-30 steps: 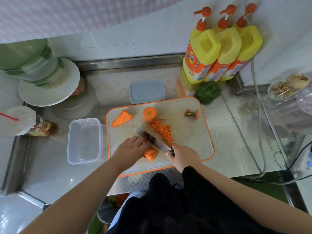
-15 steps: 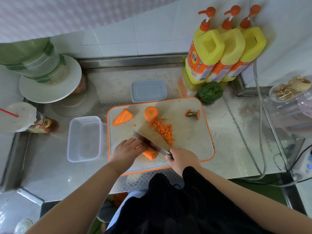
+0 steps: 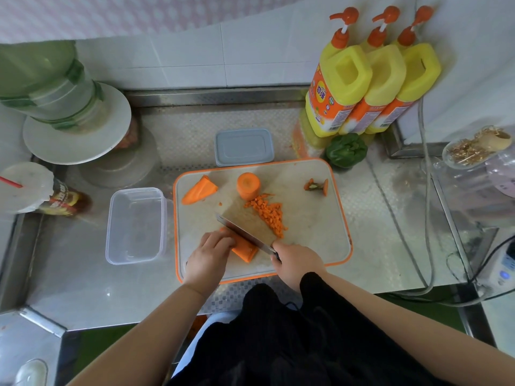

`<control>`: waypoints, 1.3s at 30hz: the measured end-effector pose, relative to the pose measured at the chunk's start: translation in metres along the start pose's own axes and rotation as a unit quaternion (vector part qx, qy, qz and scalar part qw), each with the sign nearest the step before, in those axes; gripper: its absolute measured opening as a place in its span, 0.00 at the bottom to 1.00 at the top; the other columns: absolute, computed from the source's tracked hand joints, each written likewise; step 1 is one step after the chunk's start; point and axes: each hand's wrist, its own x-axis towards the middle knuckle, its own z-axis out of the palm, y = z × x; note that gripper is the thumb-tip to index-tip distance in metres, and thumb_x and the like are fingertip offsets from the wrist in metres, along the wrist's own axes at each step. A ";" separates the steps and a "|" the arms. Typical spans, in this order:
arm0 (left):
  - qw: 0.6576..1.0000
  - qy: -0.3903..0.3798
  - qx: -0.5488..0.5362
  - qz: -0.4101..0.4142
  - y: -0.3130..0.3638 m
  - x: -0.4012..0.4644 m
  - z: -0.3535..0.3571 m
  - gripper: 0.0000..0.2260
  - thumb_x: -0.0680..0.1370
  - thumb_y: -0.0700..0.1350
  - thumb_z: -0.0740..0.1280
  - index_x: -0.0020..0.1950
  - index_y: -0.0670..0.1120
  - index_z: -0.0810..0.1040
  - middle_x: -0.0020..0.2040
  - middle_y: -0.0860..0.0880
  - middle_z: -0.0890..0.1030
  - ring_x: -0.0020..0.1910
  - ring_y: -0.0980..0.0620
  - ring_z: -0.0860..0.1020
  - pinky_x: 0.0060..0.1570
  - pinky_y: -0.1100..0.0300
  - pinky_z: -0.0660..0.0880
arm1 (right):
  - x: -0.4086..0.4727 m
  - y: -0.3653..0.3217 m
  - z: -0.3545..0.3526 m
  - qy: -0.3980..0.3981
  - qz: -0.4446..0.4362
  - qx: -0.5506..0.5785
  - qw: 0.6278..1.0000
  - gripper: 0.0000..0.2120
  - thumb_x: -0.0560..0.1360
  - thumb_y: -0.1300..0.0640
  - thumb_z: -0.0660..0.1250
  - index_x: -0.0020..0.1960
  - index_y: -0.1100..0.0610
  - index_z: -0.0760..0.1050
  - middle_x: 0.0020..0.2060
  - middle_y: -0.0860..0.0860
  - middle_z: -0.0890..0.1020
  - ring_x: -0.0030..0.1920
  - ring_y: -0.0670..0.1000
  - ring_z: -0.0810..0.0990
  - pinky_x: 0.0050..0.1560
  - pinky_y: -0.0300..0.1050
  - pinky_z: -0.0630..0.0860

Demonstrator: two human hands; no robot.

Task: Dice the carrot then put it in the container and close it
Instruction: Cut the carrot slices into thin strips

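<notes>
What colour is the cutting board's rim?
Orange, around the whitish cutting board; head view shows it best.

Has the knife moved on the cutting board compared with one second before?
Yes. The knife swung: its tip is now nearer the board's left edge, farther from the diced carrot pile, cutting the carrot piece.

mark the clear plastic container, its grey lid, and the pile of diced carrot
Clear rectangular plastic container [image 3: 135, 225]: head view, bare floor inside.
Grey rectangular plastic lid [image 3: 244, 147]: head view, centre of top face.
Pile of diced orange carrot [image 3: 268, 214]: head view, middle of heap.
</notes>
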 end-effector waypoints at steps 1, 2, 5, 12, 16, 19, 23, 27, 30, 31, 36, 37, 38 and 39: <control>1.000 0.005 -0.014 -0.019 0.002 -0.002 0.002 0.09 0.78 0.45 0.63 0.50 0.45 0.82 0.53 0.51 0.79 0.53 0.48 0.75 0.39 0.51 0.80 | 0.000 -0.001 0.000 -0.002 -0.002 -0.003 1.000 0.06 0.82 0.52 0.54 0.50 0.54 0.66 0.35 0.50 0.75 0.38 0.54 0.78 0.38 0.49 0.75; 0.999 0.010 -0.022 -0.031 0.004 -0.003 0.004 0.11 0.79 0.47 0.62 0.50 0.45 0.82 0.52 0.51 0.79 0.53 0.48 0.75 0.38 0.51 0.80 | 0.000 -0.001 0.000 -0.005 -0.004 -0.006 1.000 0.06 0.82 0.52 0.54 0.51 0.54 0.67 0.35 0.50 0.75 0.38 0.54 0.78 0.38 0.49 0.75; 0.999 0.040 -0.022 -0.026 0.010 -0.005 0.005 0.11 0.78 0.46 0.63 0.48 0.43 0.82 0.50 0.49 0.79 0.52 0.48 0.76 0.39 0.53 0.79 | 0.001 -0.003 0.000 -0.013 -0.002 -0.005 1.000 0.06 0.82 0.53 0.54 0.52 0.54 0.66 0.35 0.50 0.75 0.37 0.53 0.77 0.38 0.49 0.75; 0.998 0.061 -0.020 0.021 0.010 0.000 0.018 0.09 0.79 0.45 0.63 0.48 0.42 0.81 0.49 0.47 0.79 0.49 0.45 0.76 0.45 0.49 0.79 | 0.003 -0.006 -0.002 -0.030 0.018 0.002 0.999 0.08 0.82 0.51 0.54 0.46 0.53 0.64 0.33 0.48 0.71 0.36 0.52 0.73 0.36 0.47 0.71; 0.997 0.067 -0.019 0.020 0.008 -0.002 0.023 0.10 0.79 0.46 0.64 0.48 0.42 0.82 0.50 0.46 0.80 0.50 0.44 0.76 0.45 0.50 0.79 | 0.006 -0.010 -0.004 -0.041 0.021 0.003 0.999 0.10 0.82 0.50 0.54 0.48 0.55 0.67 0.33 0.48 0.71 0.36 0.52 0.74 0.39 0.48 0.74; 0.996 0.077 -0.033 0.018 0.007 -0.004 0.025 0.11 0.80 0.46 0.64 0.49 0.41 0.82 0.51 0.46 0.80 0.51 0.44 0.76 0.50 0.51 0.78 | 0.007 -0.012 -0.006 -0.041 0.016 0.007 0.999 0.10 0.83 0.52 0.53 0.50 0.56 0.69 0.33 0.47 0.70 0.37 0.52 0.75 0.38 0.46 0.72; 0.995 0.088 -0.034 0.018 0.006 -0.004 0.027 0.11 0.80 0.46 0.64 0.48 0.40 0.82 0.51 0.45 0.79 0.51 0.45 0.76 0.48 0.52 0.78 | 0.001 -0.017 -0.011 -0.022 0.012 0.017 1.000 0.10 0.83 0.52 0.51 0.46 0.55 0.66 0.32 0.48 0.69 0.36 0.53 0.72 0.37 0.46 0.68; 0.995 0.090 -0.033 0.022 0.004 -0.004 0.029 0.10 0.79 0.45 0.65 0.48 0.40 0.82 0.51 0.47 0.77 0.49 0.45 0.76 0.45 0.52 0.78 | -0.003 -0.022 -0.019 -0.026 0.019 -0.005 0.999 0.10 0.83 0.51 0.51 0.46 0.54 0.65 0.32 0.47 0.69 0.38 0.53 0.74 0.40 0.47 0.72; 0.995 0.089 -0.036 0.018 0.004 -0.004 0.029 0.11 0.79 0.46 0.64 0.48 0.41 0.82 0.50 0.46 0.78 0.49 0.45 0.76 0.45 0.52 0.78 | -0.001 -0.025 -0.019 -0.045 0.029 -0.017 0.998 0.10 0.83 0.53 0.52 0.51 0.55 0.69 0.33 0.48 0.69 0.39 0.53 0.74 0.40 0.47 0.71; 0.995 0.088 -0.036 0.018 0.004 -0.004 0.029 0.11 0.80 0.46 0.64 0.48 0.41 0.82 0.50 0.46 0.78 0.49 0.46 0.76 0.45 0.52 0.78 | 0.001 -0.025 -0.018 -0.049 0.032 -0.023 0.998 0.09 0.83 0.54 0.54 0.53 0.56 0.70 0.33 0.48 0.69 0.39 0.53 0.74 0.40 0.47 0.71; 0.995 0.088 -0.039 0.017 0.004 -0.003 0.029 0.11 0.79 0.46 0.64 0.47 0.40 0.82 0.50 0.46 0.79 0.49 0.45 0.76 0.45 0.52 0.78 | 0.006 -0.029 -0.013 -0.057 0.041 -0.046 0.996 0.06 0.81 0.61 0.57 0.54 0.59 0.72 0.32 0.50 0.69 0.38 0.54 0.75 0.39 0.47 0.73; 0.995 0.089 -0.038 0.018 0.003 -0.003 0.029 0.11 0.79 0.46 0.64 0.47 0.40 0.82 0.50 0.46 0.79 0.49 0.45 0.76 0.45 0.52 0.78 | 0.007 -0.030 -0.012 -0.060 0.043 -0.048 0.996 0.06 0.81 0.61 0.57 0.54 0.59 0.73 0.32 0.50 0.69 0.39 0.55 0.76 0.39 0.47 0.73; 0.995 0.089 -0.038 0.016 0.003 -0.003 0.030 0.11 0.79 0.46 0.64 0.48 0.41 0.83 0.50 0.46 0.80 0.50 0.45 0.76 0.46 0.52 0.78 | 0.008 -0.030 -0.012 -0.063 0.044 -0.049 0.996 0.06 0.81 0.61 0.58 0.54 0.59 0.73 0.32 0.50 0.69 0.39 0.55 0.76 0.39 0.47 0.73; 0.995 0.087 -0.040 0.014 0.003 -0.003 0.030 0.10 0.79 0.46 0.65 0.48 0.41 0.83 0.50 0.46 0.80 0.50 0.45 0.76 0.46 0.52 0.78 | 0.009 -0.031 -0.011 -0.065 0.045 -0.050 0.996 0.06 0.80 0.62 0.58 0.54 0.60 0.73 0.32 0.51 0.69 0.39 0.55 0.76 0.39 0.48 0.73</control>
